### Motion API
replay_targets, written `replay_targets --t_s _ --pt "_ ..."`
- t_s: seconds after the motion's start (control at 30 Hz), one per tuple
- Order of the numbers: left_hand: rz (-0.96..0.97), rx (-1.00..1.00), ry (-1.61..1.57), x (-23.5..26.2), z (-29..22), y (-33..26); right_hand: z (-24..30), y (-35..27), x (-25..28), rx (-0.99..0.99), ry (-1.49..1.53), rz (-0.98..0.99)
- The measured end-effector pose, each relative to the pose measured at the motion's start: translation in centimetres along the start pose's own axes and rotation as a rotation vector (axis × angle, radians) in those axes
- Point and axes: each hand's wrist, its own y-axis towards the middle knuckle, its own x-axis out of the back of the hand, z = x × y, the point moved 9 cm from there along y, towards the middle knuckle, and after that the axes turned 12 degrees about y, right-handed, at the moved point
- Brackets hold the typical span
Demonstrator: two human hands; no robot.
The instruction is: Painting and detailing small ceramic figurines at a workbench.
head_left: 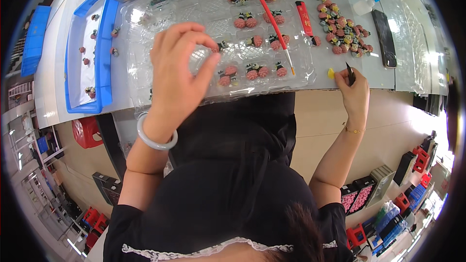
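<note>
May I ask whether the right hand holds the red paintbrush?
No, the right hand holds a black tool, not the red paintbrush.

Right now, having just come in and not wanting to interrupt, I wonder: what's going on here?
The person's left hand is at a small pink-and-black figurine over a clear plastic tray; whether it grips is unclear. The right hand holds a slim black pointed tool near a small yellow piece. Similar figurines lie in the tray, with a jumbled heap to its right.
</note>
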Motion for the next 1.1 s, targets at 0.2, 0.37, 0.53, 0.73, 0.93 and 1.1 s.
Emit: replay_targets --t_s 0.2,0.37,0.53,0.73,0.93,1.1 --pt "0.021 0.059 0.223 0.1 2.6 -0.2 -0.5 0.7 -0.4 0.043 0.023 0.051" --pt "0.079 -0.013 0.268 -1.4 1.0 0.4 -1.1 0.2 1.1 0.062 0.117 -0.033" --pt "0.164 -0.063 0.429 -3.4 0.2 1.4 -0.9 -1.3 3.2 0.118 0.370 -0.202" --pt "0.300 -0.119 0.570 -5.6 0.7 1.9 2.1 -3.2 1.6 0.143 0.525 -0.072" --pt "0.216 -0.094 0.143 -0.9 -0.3 1.4 6.1 -5.9 0.1 0.216 0.725 0.055" --pt "0.281 -0.048 -0.514 -0.1 -3.6 -1.3 12.9 -8.4 -4.4 0.337 0.842 0.311"
